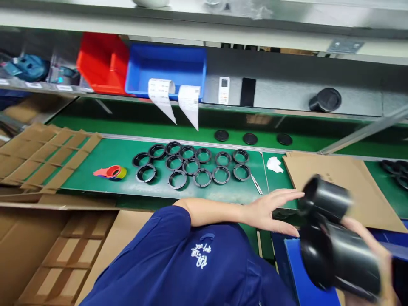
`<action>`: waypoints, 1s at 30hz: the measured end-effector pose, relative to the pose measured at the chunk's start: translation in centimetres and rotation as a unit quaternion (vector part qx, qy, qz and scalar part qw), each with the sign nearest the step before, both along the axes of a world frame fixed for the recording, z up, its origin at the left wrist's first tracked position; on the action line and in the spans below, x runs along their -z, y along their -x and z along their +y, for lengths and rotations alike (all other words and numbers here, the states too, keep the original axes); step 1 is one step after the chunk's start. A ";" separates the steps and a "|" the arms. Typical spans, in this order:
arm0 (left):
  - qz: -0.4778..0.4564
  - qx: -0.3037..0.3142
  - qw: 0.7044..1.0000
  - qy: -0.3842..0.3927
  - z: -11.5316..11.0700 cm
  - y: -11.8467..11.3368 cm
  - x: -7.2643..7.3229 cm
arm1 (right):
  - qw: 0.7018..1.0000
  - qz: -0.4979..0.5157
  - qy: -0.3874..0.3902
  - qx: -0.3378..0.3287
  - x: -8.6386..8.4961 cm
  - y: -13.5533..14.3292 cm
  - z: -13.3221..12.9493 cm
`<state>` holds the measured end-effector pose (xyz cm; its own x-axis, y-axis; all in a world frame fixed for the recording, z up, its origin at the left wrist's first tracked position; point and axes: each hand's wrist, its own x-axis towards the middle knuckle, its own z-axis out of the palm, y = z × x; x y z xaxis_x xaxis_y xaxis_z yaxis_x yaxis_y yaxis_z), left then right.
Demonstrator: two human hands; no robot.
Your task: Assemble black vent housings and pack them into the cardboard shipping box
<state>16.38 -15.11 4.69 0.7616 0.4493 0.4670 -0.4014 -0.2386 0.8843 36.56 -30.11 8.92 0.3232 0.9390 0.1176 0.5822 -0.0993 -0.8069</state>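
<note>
My right hand [374, 246] grips two black plastic tubes [334, 238] at the lower right, one above the other, blurred by motion. My left hand [270, 210] reaches across in front of me with fingers spread flat, its fingertips close to the upper tube's open mouth [310, 191]; I cannot tell whether they touch. My blue sleeve [191, 259] fills the lower middle. On the green mat [105, 157] beyond lie several black rings [191, 166] in rows.
A red tape dispenser [111, 172] lies left of the rings. Cardboard dividers [47, 153] and an open carton [57, 250] are at left, a cardboard sheet [344, 187] at right. Three black caps [250, 138] sit further back. Red [102, 63] and blue bins [165, 68] stand on the shelf.
</note>
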 end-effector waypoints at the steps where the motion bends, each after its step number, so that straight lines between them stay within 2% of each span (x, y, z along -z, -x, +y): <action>1: -0.001 -0.016 0.999 0.034 0.6 0.9 -0.1 | 1.000 0.011 0.004 -0.003 0.1 1.6 1.9; 4: 0.008 -0.084 0.972 0.219 2.7 3.5 1.5 | 0.996 0.065 0.045 -0.029 1.8 7.6 8.0; 7: 0.030 -0.120 0.920 0.372 4.9 5.4 4.8 | 0.989 0.118 0.054 -0.067 5.0 12.0 12.9; 9: 0.052 -0.137 0.898 0.414 6.4 5.9 7.1 | 0.984 0.137 0.071 -0.093 7.5 12.6 15.1; 11: 0.073 -0.178 0.879 0.437 7.9 6.0 9.3 | 0.981 0.112 0.112 -0.114 9.7 11.3 16.7; 13: 0.101 -0.231 0.859 0.445 9.2 5.8 11.1 | 0.974 0.027 0.198 -0.105 11.6 8.7 18.0; 15: 0.129 -0.264 0.847 0.443 10.1 5.4 12.5 | 0.952 -0.060 0.293 -0.059 13.5 5.6 19.4; 18: 0.165 -0.266 0.847 0.430 10.6 4.8 13.6 | 0.920 -0.107 0.376 0.004 16.5 2.4 20.9; 21: 0.192 -0.260 0.850 0.416 10.6 4.4 14.2 | 0.901 -0.119 0.415 0.026 19.9 1.5 21.2; 24: 0.222 -0.260 0.855 0.389 10.8 4.6 15.1 | 0.885 -0.131 0.445 0.036 22.8 1.6 20.3; 27: 0.259 -0.266 0.871 0.321 11.6 4.4 15.9 | 0.876 -0.153 0.453 0.056 24.2 0.4 19.1; 30: 0.314 -0.258 0.886 0.222 12.7 2.7 15.7 | 0.864 -0.174 0.466 0.073 23.9 -2.2 18.3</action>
